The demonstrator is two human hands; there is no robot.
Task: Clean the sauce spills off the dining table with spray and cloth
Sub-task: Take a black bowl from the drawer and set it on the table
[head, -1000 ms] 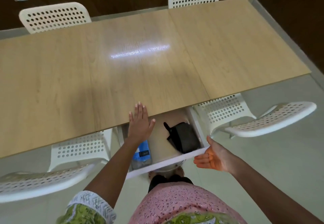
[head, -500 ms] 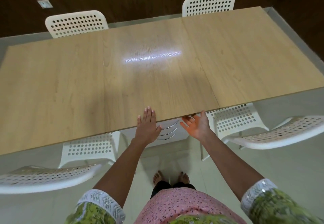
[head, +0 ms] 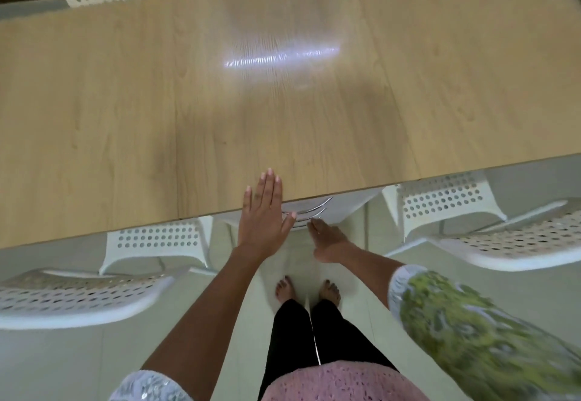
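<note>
Resting flat on the near edge of the dining table, the left hand lies with fingers straight. The right hand reaches beneath, fingertips at the drawer handles, gripping nothing. No spray, cloth or spill shows. Judgement: hook one handle squarely and pull straight, bracing on the tabletop.

The table was pale wood with a fine grain, split by thin seams into panels, and a white streak of glare lay across its middle. The chairs were white, their seats and backs pierced with rows of round holes. The floor was pale grey-green. The sleeve was yellow-green and leafy with a silvery-white cuff. The trousers were black, under a pink speckled garment. Chrome handles curved against a white drawer front.
</note>
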